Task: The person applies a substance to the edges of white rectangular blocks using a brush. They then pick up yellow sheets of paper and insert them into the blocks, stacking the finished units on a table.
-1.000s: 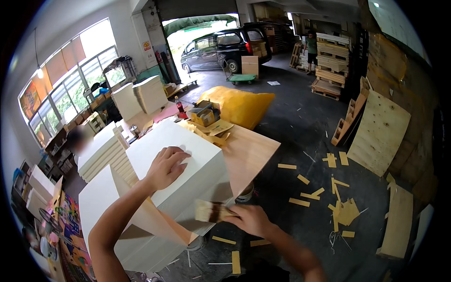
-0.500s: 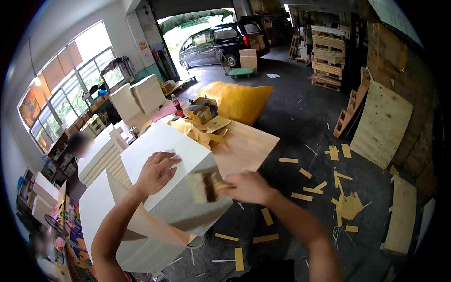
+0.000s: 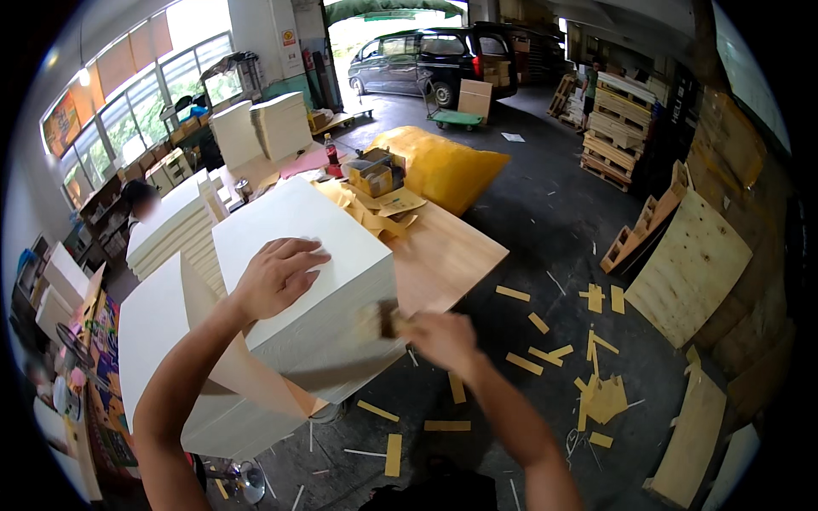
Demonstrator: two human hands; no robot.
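Note:
A tall block of stacked white paper (image 3: 349, 228) stands before me on the table. My left hand (image 3: 285, 271) rests on its top near the front edge, fingers loosely stretched and apart. My right hand (image 3: 439, 341) is closed round the handle of a wide flat brush (image 3: 383, 322), blurred by motion. The bristles point left at the block's near side face; whether they touch it I cannot tell. To the left, partly behind my left forearm, is another paper stack (image 3: 149, 319) with a large sheet curling down from it.
A wooden tabletop (image 3: 456, 255) carries paper scraps, a small box (image 3: 371, 173) and a dark bottle (image 3: 331, 151). Behind is a yellow sack (image 3: 447, 166). Paper strips litter the floor. Right stand a pallet (image 3: 645, 220) and plywood (image 3: 690, 268). A person (image 3: 136, 200) is at far left.
My right hand has brought the brush slightly lower along the block's side face. My left hand stays on top of the block. The whole view has shifted and tilted a little.

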